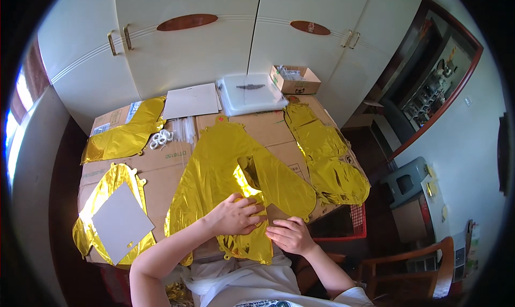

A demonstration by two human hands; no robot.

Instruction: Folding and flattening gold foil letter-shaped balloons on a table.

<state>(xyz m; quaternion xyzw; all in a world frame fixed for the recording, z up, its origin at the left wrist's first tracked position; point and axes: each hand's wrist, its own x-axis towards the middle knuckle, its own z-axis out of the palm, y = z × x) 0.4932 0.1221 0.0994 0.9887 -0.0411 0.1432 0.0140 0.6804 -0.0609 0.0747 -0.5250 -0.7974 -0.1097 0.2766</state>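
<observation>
The left hand, its fingers curled, lies on a big gold foil sheet; whether it pinches a fold, I cannot tell. The right hand has its fingers close together at the foil's lower edge, its grip equally hard to make out. The sheet covers the middle of the cardboard-topped counter, with a raised, creased fold above the left hand.

Taking that sheet as the clock's centre, the left hand sits at 6 o'clock and the right between 4 and 5. Between 8 and 9, a pale grey card rests on another gold foil piece. At 10 are white rings and, beyond them, more gold foil. Flat grey cards lie at 11, a clear plastic pack at 12, an open carton holding clear packets at 1, and a long crinkled foil piece at 2
</observation>
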